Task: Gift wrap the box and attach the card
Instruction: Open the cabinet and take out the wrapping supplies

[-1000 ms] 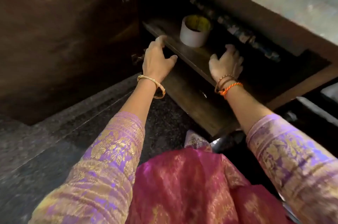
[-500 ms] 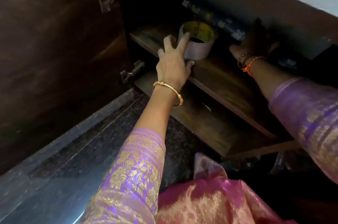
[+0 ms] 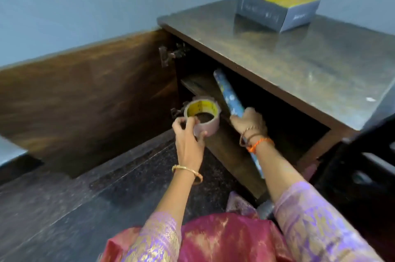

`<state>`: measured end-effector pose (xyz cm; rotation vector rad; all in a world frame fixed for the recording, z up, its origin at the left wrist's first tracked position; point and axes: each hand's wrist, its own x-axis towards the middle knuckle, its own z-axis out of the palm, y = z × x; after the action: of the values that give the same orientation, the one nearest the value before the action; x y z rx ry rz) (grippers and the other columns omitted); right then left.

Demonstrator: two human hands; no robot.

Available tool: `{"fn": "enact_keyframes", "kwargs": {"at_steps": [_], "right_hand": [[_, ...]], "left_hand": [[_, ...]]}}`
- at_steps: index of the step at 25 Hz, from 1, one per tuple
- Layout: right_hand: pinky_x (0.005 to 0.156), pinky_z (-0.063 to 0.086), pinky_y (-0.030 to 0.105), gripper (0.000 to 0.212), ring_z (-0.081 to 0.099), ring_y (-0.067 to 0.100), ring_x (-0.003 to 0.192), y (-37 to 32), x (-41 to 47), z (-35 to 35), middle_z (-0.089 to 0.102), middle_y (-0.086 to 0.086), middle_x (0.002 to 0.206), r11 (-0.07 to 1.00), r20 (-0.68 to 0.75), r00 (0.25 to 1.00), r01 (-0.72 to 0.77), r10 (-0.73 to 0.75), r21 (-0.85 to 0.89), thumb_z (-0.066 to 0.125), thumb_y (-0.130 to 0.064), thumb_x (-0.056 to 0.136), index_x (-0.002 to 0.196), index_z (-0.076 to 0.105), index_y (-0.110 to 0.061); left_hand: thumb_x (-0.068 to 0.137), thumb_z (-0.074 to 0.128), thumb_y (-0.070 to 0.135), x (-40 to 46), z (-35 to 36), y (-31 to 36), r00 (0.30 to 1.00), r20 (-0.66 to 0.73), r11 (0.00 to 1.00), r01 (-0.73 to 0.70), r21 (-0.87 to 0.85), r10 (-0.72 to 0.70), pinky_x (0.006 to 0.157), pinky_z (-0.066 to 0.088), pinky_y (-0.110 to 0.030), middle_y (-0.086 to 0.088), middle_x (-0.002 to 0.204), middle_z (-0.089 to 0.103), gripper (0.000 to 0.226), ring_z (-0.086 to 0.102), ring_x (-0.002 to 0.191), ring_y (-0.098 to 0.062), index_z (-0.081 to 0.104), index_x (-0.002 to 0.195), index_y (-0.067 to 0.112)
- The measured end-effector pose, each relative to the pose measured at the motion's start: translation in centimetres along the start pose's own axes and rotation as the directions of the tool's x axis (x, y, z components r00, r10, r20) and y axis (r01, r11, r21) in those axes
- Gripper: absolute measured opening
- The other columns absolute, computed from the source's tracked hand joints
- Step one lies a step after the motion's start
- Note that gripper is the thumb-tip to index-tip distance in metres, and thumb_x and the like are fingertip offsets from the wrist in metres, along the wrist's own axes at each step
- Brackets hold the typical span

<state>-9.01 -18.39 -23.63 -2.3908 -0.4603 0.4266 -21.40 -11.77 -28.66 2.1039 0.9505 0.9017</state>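
tape roll (image 3: 203,117) lifted off shelf by left hand (image 3: 188,135), right hand (image 3: 250,121) now pulling out wrapping paper roll (image 3: 229,95)

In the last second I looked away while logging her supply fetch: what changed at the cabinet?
The left hand took hold of the tape roll and lifted it off the shelf. The right hand gripped the wrapping paper roll and is drawing it out. The cabinet door stayed open.

Dark wooden cabinet top (image 3: 299,65), grey-and-yellow box (image 3: 277,8) resting on it
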Motion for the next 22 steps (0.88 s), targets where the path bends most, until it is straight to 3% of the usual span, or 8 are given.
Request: {"fn": "enact_keyframes", "kwargs": {"at_steps": [3,6,9,12,14,16,18,22], "right_hand": [[0.069,0.043,0.028,0.042,0.063,0.031,0.092,1.1,-5.3,1.6,0.065,0.016,0.097,0.984,0.226,0.974,-0.018,-0.022,0.176,0.06,-0.033,0.081,0.106,0.061,0.0],[0.068,0.049,0.032,0.041,0.061,0.03,0.074,1.2,-8.9,1.5,0.063,0.015,0.083,0.969,0.378,0.923,-0.021,-0.076,0.245,0.062,-0.033,0.076,0.099,0.06,0.001],[0.048,0.046,0.026,0.029,0.054,0.021,0.051,0.9,-11.1,1.2,0.056,0.012,0.065,0.918,0.557,0.825,-0.139,-0.101,0.372,0.057,-0.027,0.083,0.096,0.057,-0.001],[0.046,0.046,0.026,0.026,0.054,0.018,0.054,-0.3,-12.0,0.9,0.059,0.013,0.077,0.832,0.714,0.689,-0.323,-0.12,0.451,0.05,-0.025,0.09,0.101,0.052,-0.002],[0.048,0.047,0.026,0.015,0.055,0.016,0.058,-1.8,-12.1,0.2,0.062,0.01,0.08,0.779,0.755,0.639,-0.394,-0.15,0.488,0.046,-0.023,0.093,0.094,0.05,-0.008],[0.047,0.046,0.023,0.011,0.054,0.014,0.055,-3.2,-12.5,0.2,0.059,0.006,0.075,0.765,0.741,0.656,-0.4,-0.145,0.505,0.046,-0.02,0.092,0.092,0.049,-0.01],[0.043,0.043,0.021,0.01,0.048,0.013,0.052,-4.6,-13.0,-0.7,0.053,0.005,0.073,0.798,0.673,0.723,-0.31,-0.156,0.517,0.044,-0.019,0.093,0.098,0.045,-0.01],[0.038,0.042,0.019,0.014,0.047,0.014,0.052,-9.5,-16.5,-6.6,0.05,0.005,0.074,0.794,0.591,0.793,-0.26,-0.149,0.549,0.045,-0.019,0.093,0.104,0.041,-0.011]], "left_hand": [[0.08,0.063,0.003,-5.3,-2.3,0.8,0.991,-0.04,0.988,0.134,0.081,-0.131,0.082,0.04,-0.03,-0.011,0.121,0.034,0.026,0.052,0.097,-0.029,0.056,0.104,0.006],[0.076,0.063,0.0,-8.7,-4.9,1.9,0.97,-0.164,0.98,0.19,0.057,-0.179,0.085,0.037,-0.026,-0.002,0.113,0.028,0.023,0.045,0.096,-0.019,0.057,0.097,0.006],[0.073,0.063,-0.004,-10.5,-7.0,2.0,0.946,-0.261,0.975,0.214,0.055,-0.192,0.089,0.035,-0.019,-0.008,0.113,0.031,0.024,0.036,0.098,-0.012,0.058,0.096,0.003],[0.074,0.064,-0.005,-10.4,-8.6,2.7,0.924,-0.333,0.972,0.225,0.069,-0.19,0.084,0.024,-0.004,-0.016,0.119,0.032,0.023,0.034,0.098,-0.01,0.058,0.096,0.002],[0.075,0.065,-0.003,-8.6,-9.5,3.0,0.908,-0.376,0.97,0.229,0.078,-0.185,0.083,0.029,-0.007,-0.015,0.121,0.032,0.021,0.037,0.096,-0.011,0.058,0.094,0.003],[0.075,0.066,-0.001,-6.8,-10.4,3.0,0.904,-0.396,0.974,0.208,0.084,-0.159,0.084,0.036,-0.017,-0.013,0.123,0.032,0.021,0.045,0.099,-0.017,0.058,0.093,0.006],[0.072,0.067,-0.002,-5.6,-11.4,3.9,0.912,-0.392,0.977,0.178,0.118,-0.119,0.084,0.037,-0.021,-0.015,0.123,0.033,0.022,0.05,0.104,-0.027,0.06,0.092,0.006],[0.072,0.069,0.0,-4.2,-16.2,12.1,0.933,-0.331,0.975,0.189,0.115,-0.141,0.077,0.036,-0.02,-0.017,0.121,0.036,0.021,0.051,0.102,-0.024,0.061,0.091,0.005]]}}
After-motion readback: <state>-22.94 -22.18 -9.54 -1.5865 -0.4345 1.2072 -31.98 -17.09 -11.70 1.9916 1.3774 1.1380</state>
